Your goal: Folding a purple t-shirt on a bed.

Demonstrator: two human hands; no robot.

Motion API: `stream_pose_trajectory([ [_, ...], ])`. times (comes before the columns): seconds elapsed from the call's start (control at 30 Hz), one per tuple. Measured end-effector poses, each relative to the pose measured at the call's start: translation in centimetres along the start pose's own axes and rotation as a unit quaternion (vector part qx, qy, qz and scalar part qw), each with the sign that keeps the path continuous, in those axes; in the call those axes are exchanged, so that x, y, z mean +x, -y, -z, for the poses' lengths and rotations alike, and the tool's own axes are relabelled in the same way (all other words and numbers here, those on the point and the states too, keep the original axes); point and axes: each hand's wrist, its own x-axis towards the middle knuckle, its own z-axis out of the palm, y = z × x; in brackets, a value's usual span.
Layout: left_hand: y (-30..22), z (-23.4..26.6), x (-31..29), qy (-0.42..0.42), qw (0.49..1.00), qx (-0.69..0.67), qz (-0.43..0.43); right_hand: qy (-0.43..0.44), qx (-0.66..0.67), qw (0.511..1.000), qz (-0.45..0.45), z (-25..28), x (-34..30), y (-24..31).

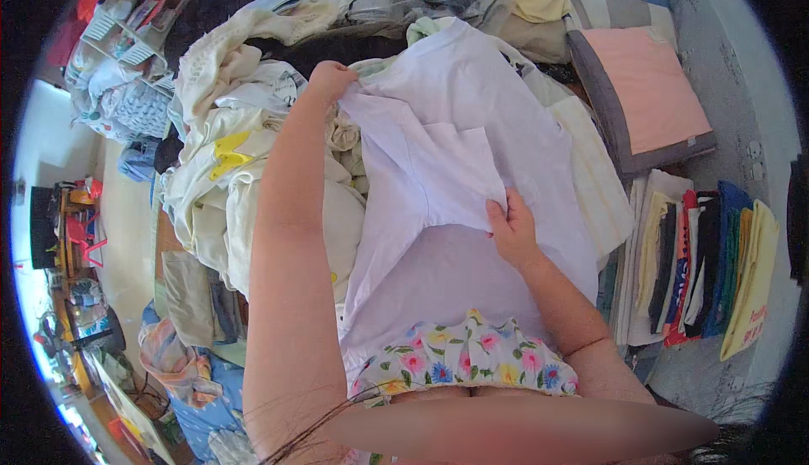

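A pale lavender T-shirt is spread in front of me over a heap of clothes, its lower end reaching toward my body. My left hand is closed on the shirt's edge at the upper left, near the shoulder. Lower and to the right, my right hand pinches the corner of a sleeve that lies folded across the shirt's front. Between the two hands the fabric is drawn up in creases. The fingertips of my left hand are partly hidden.
Piled clothes lie left of and beyond the shirt. A pink and grey cushion sits at the far right. Folded garments stand in an upright row at the right. White plastic baskets are at the far left.
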Motion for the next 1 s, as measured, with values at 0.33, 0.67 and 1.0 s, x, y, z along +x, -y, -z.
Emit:
stream_pose_trajectory([
  [0.33, -4.7, -3.2, -1.4, 0.150, 0.981, 0.030, 0.122, 0.009, 0.040, 0.987, -0.154, 0.6, 2.2, 1.7],
  [0.67, -2.2, 0.5, -0.3, -0.006, 0.998, -0.059, -0.018, -0.078, -0.058, 0.995, -0.022, -2.0, 7.1, -3.7],
  [1.0, -3.4, 4.9, -1.0, 0.028, 0.984, -0.173, -0.012, -0.143, 0.000, 0.984, 0.101, 3.1, 3.9, 2.9],
])
